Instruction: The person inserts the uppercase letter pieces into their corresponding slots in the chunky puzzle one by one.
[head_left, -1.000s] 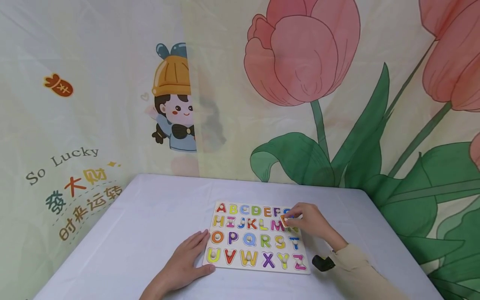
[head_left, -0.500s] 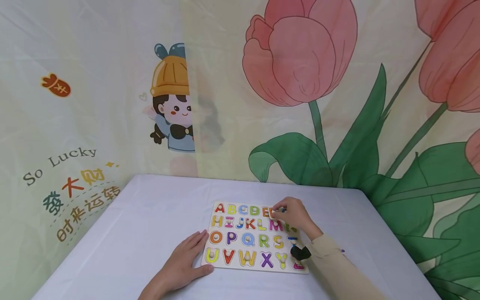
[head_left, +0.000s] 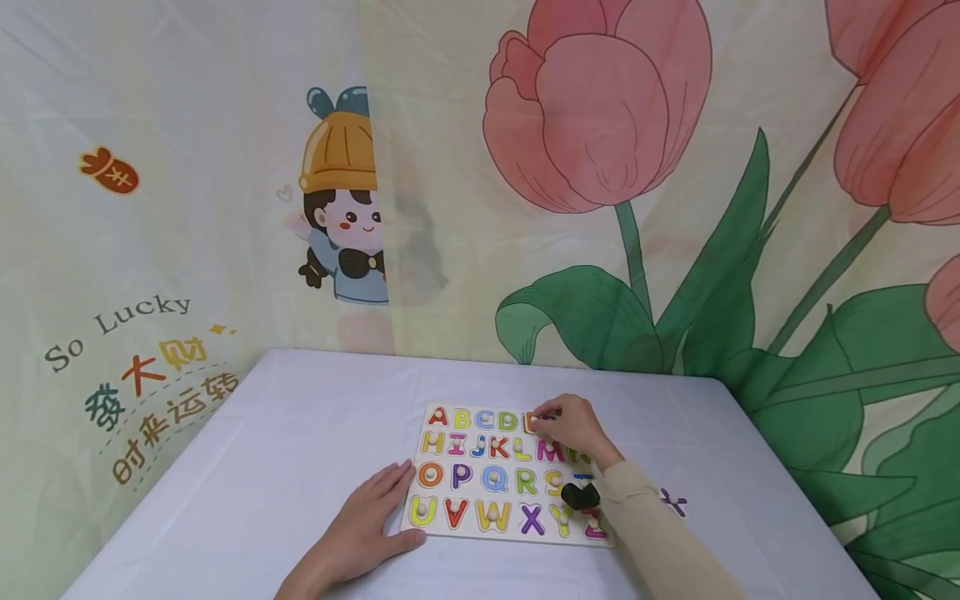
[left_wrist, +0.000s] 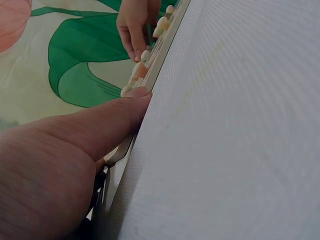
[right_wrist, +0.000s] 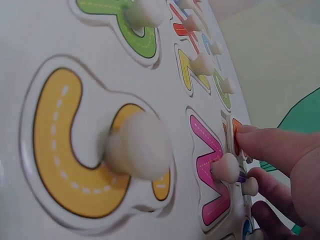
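Observation:
A white alphabet peg puzzle board (head_left: 510, 533) lies on the table with several knobbed letter pieces in it. My right hand (head_left: 573, 427) pinches the orange letter E piece (right_wrist: 237, 136) over the E place in the top row. It looks slightly tilted there, and the fingers hide most of it from the head view. At the board's left edge my left hand (head_left: 362, 523) lies with extended fingers, its thumb (left_wrist: 112, 120) touching the near edge. The X place (head_left: 532, 519) in the bottom row shows no knob.
On the white table (head_left: 262, 467), right of the board and beside the right sleeve, lies a loose purple X piece (head_left: 673, 502). A black strap-like object (head_left: 581, 497) hangs at the right wrist over the board. A printed curtain (head_left: 442, 208) stands behind the table.
My right hand has moved left along the top row with the orange piece, from near G to the E place. The purple X has come into view. My left hand has stayed put.

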